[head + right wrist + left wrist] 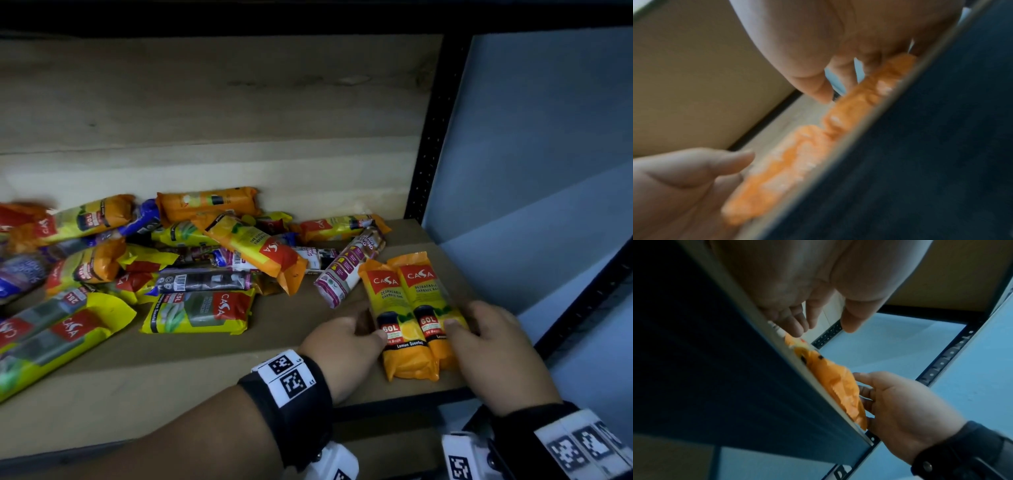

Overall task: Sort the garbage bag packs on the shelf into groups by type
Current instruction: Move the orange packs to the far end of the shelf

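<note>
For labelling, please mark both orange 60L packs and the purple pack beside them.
Left orange 60L pack (390,298), head view: yellow panel.
Right orange 60L pack (427,293), head view: yellow panel.
Purple pack (347,270), head view: middle.

We see a brown wooden shelf board (205,370) bearing a jumbled heap of yellow, orange and purple plastic packs (202,311) at its left and middle. Two orange plastic packs (394,298) lie touching, side by side, near its front right corner.

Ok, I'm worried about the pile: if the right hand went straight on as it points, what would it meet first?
The right hand holds the right orange pack, so that comes first; next probably the left orange pack beside it, before the pile.
</note>
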